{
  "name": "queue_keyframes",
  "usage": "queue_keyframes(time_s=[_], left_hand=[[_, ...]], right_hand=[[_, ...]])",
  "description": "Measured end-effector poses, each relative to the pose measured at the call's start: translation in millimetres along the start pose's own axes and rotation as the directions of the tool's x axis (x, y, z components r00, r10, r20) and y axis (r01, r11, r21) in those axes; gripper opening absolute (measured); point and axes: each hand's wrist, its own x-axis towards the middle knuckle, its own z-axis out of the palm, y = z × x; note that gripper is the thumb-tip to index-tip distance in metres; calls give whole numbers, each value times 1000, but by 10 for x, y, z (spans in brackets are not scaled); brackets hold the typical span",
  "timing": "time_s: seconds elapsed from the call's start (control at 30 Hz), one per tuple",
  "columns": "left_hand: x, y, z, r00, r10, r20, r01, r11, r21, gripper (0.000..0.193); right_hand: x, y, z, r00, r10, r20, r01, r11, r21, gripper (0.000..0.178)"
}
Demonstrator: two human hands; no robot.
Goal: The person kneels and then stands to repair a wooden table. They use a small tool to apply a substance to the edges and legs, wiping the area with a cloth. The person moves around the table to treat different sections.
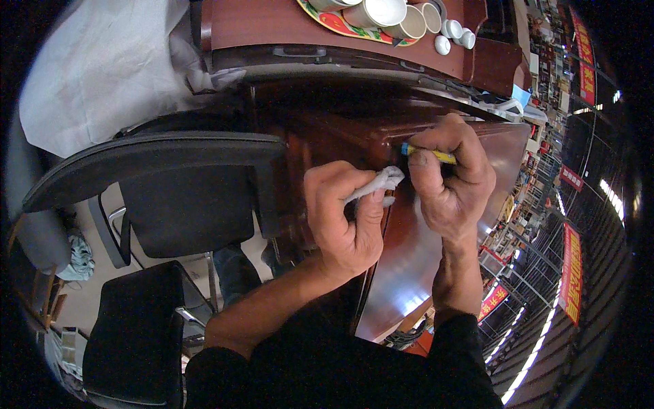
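Note:
In my left hand [344,221] a crumpled white cloth [383,181] is pinched between thumb and fingers. My right hand [458,187], beside it, grips a short yellow stick [445,157] with a blue end; its exact kind I cannot make out. The blue end points left, toward the cloth, with a small gap between the two. Both hands are over a piece of polished dark red-brown wooden furniture [402,273] with a shiny flat panel. Whether the stick or the cloth touches the wood, I cannot tell.
Beyond stands a reddish-brown desk [262,24] with drawer handles. It bears a colourful tray [327,25] of cups and pots, plus small white jars [452,28]. Black chairs [191,198] stand at left, near a pale draped cover [102,88]. Shelving and red banners [572,273] line the right.

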Motion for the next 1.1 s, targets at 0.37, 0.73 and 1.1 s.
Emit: queue_keyframes(time_s=[0.37, 0.73, 1.1], left_hand=[[243, -89, -82, 999, -18, 40, 16, 999, 31, 19], [376, 95, 34, 856, 317, 409, -431, 874, 224, 21], [455, 149, -238, 895, 342, 288, -420, 865, 276, 32]], right_hand=[[-231, 400, 133, 850, 311, -425, 59, 745, 664, 16], [-215, 386, 124, 859, 350, -374, 31, 693, 721, 15], [-205, 430, 107, 846, 337, -413, 128, 623, 772, 13]])
